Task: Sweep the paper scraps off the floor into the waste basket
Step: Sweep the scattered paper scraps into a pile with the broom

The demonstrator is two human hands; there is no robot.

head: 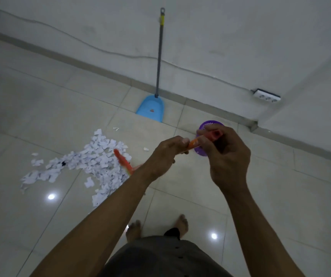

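Broom (193,144) in both hands on my feed: L hand (166,154) clenched round the orange handle lower down, R hand (227,156) wrapped round its top end. Broom head (123,161) is blurred, down at the right edge of the paper scraps (84,162), which lie in a loose white pile on the tiled floor (280,196), w/ a few stray bits nearer the wall. Purple waste basket (210,123) stands on the floor just behind the R hand, mostly hidden by it, well apart from the pile. Blue dustpan (150,108) rests beyond, its long grey handle leaning on the wall (240,37). Power strip (266,95) sits further right by the skirting.
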